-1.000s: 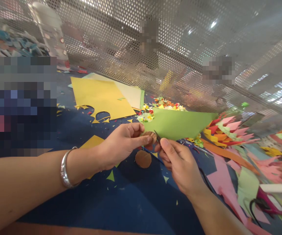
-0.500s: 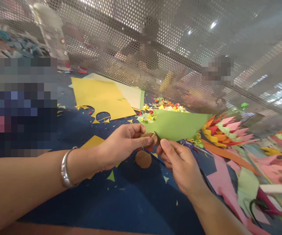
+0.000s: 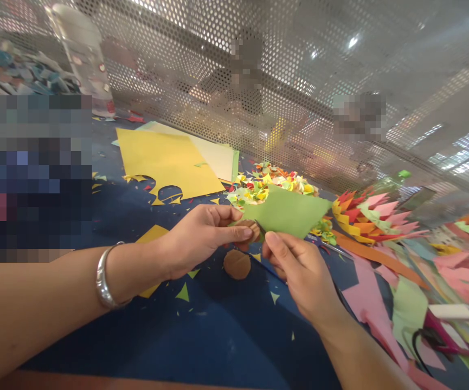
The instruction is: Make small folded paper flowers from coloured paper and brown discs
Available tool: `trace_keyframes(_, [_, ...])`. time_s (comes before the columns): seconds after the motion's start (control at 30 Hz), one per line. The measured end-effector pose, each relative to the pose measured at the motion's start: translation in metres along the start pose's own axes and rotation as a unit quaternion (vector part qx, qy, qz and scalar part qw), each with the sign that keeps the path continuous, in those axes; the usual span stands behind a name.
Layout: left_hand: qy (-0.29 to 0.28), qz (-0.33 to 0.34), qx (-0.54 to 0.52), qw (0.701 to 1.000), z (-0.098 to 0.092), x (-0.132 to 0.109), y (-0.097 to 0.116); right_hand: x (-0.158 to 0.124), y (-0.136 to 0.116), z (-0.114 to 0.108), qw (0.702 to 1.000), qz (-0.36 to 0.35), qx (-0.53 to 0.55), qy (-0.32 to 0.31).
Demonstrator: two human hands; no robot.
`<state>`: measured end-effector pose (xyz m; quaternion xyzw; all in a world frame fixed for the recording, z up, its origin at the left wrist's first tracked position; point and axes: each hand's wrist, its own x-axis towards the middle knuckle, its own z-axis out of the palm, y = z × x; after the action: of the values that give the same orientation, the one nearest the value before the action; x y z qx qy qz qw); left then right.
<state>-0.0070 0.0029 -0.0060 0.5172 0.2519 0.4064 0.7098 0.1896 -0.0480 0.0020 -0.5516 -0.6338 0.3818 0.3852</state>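
My left hand point(image 3: 218, 230), with a silver bangle at its wrist, is closed on a sheet of green paper point(image 3: 293, 211) and pinches a small brown round piece point(image 3: 249, 225) against it. In my right hand point(image 3: 295, 265) is a pair of scissors point(image 3: 260, 226), mostly hidden by the fingers; a dark blade shows at the green paper, beside the brown piece. Below the two hands a brown paper disc point(image 3: 237, 264) lies on the dark blue table point(image 3: 218, 336).
Yellow paper point(image 3: 165, 162) with round cut-outs lies behind my left hand. Colourful scraps point(image 3: 287, 181) are heaped behind the green sheet. Spiky paper pieces point(image 3: 374, 216) and pink strips point(image 3: 370, 292) spread at the right. A perforated screen point(image 3: 169, 70) and a clear bottle point(image 3: 85, 65) stand at the back.
The green paper has turned a little, its far right corner dropping and shifting left, and more scraps show behind it. Both hands keep nearly the same place and hold.
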Motion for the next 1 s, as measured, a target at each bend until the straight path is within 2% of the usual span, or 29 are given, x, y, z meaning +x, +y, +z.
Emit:
trace_keyframes(0.4, [-0.003,-0.040,0.012,0.999,-0.004,0.003,0.006,0.001,-0.008,-0.004,0.993,-0.036,-0.110,-0.003])
trace_keyframes(0.57, [0.002,-0.050,0.049,0.998,-0.005,0.003,0.007,0.001,-0.010,-0.005,0.991,-0.044,-0.126,-0.007])
trace_keyframes(1.0, [-0.007,-0.061,0.036,0.997,-0.006,0.004,0.009,0.002,-0.011,-0.006,0.984,-0.068,-0.164,-0.002])
